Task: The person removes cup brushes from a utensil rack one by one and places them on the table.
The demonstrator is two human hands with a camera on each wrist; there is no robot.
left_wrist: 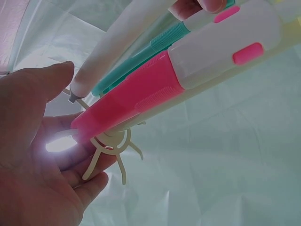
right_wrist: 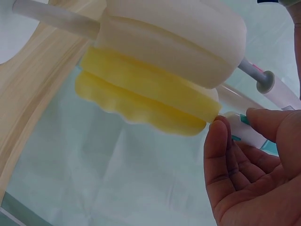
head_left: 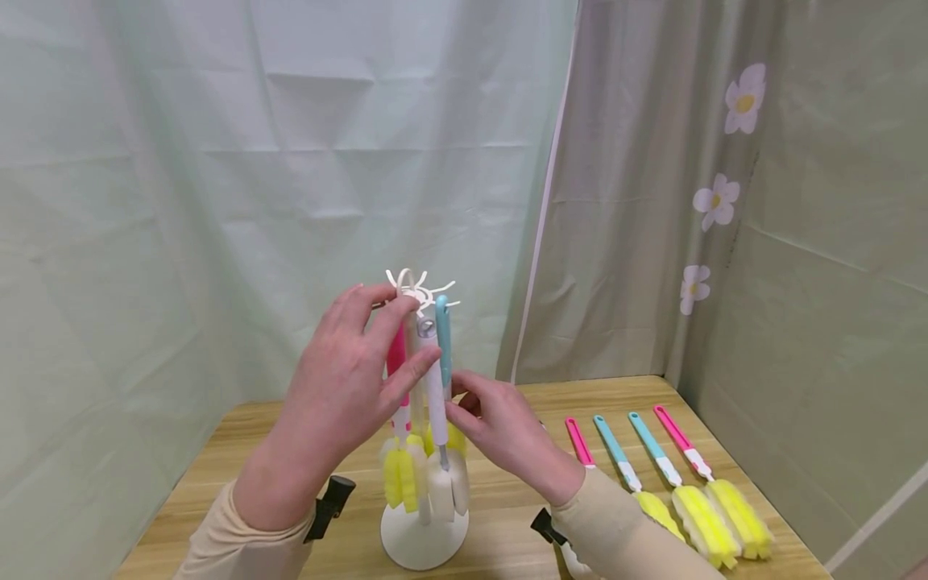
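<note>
A white rack (head_left: 413, 552) with a round base and curved hooks on top holds several sponge bottle brushes. My left hand (head_left: 341, 379) is at its top, fingers bent loosely behind the hooks and the end of a pink-handled brush (left_wrist: 131, 99), the thumb held apart. My right hand (head_left: 503, 427) pinches the white neck of a teal-handled brush (head_left: 443, 330) between thumb and index finger. This brush hangs upright on the rack's right side, its yellow sponge (right_wrist: 146, 89) below the hand. In front of it hangs a white-handled brush (head_left: 435, 395) with a white sponge.
On the wooden table (head_left: 239, 483), several pink- and teal-handled brushes (head_left: 685, 439) with yellow sponges lie in a row at the right. My right forearm partly covers them. A pale curtain (head_left: 348, 185) hangs behind the table, and another panel stands at the right.
</note>
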